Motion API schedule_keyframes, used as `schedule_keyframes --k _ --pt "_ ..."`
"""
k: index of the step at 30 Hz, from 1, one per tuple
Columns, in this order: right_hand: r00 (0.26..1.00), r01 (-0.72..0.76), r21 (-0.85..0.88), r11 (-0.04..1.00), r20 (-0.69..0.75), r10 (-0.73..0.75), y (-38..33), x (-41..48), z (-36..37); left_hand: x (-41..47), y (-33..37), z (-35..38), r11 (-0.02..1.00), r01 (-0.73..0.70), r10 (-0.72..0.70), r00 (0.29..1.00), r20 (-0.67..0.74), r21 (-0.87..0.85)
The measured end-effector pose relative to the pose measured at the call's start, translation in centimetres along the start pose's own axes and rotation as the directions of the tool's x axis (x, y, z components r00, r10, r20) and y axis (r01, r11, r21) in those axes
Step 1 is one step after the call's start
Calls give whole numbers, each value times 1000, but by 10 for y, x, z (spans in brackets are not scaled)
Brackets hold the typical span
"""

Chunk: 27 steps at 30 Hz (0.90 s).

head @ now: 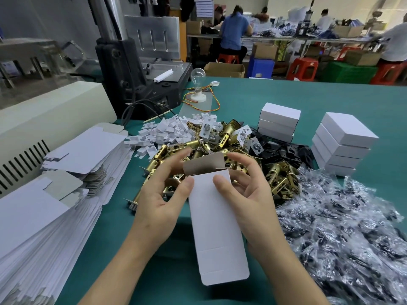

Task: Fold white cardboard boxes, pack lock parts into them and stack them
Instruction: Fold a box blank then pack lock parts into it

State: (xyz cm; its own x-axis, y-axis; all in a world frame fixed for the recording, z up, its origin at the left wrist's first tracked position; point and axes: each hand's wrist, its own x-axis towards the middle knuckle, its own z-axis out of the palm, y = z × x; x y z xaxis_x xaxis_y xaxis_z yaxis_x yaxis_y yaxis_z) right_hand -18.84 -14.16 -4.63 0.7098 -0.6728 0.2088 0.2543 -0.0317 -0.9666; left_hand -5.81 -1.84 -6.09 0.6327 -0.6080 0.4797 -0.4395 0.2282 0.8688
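Note:
A white cardboard box (217, 230) is held upright-ish between both hands over the green table, its far end open with a grey flap standing up. My left hand (164, 190) grips its left edge, thumb on the front face. My right hand (246, 190) grips the right edge, thumb pressed on the front near the top. Behind the box lies a heap of brass lock latches (222, 148), with black plates (284, 150) to its right and small white card inserts (167, 132) to its left. Closed white boxes stand stacked at the right (341, 144) and further back (278, 122).
Flat unfolded box blanks (50, 205) are piled high at the left. Clear bags of dark screws (343, 227) cover the right side. A cream machine (44, 119), a dark press (141, 69) and a light bulb on wires (198, 78) stand behind. People sit at benches in the background.

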Motion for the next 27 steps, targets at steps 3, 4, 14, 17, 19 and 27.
schedule_keyframes --k 3,4,14,17,19,27 --pt "999 5 -3 1000 38 -5 -1 -1 -1 0 -3 -3 998 -39 36 998 58 53" --pt "1000 1 -5 1000 30 -1 0 -1 -1 0 -2 -3 998 -44 40 996 79 50" --pt "997 57 -214 975 66 -44 3 0 0 7 1 -7 936 327 -302 936 180 -128" --pt "998 32 -186 982 54 -22 1 0 0 8 4 -7 923 360 -333 924 185 -135" --pt "998 8 -160 987 62 2 0 -1 0 7 6 -6 915 376 -354 922 158 -143" --pt "995 -13 -139 990 94 26 -3 -1 3 8 8 -8 900 399 -375 914 152 -175"
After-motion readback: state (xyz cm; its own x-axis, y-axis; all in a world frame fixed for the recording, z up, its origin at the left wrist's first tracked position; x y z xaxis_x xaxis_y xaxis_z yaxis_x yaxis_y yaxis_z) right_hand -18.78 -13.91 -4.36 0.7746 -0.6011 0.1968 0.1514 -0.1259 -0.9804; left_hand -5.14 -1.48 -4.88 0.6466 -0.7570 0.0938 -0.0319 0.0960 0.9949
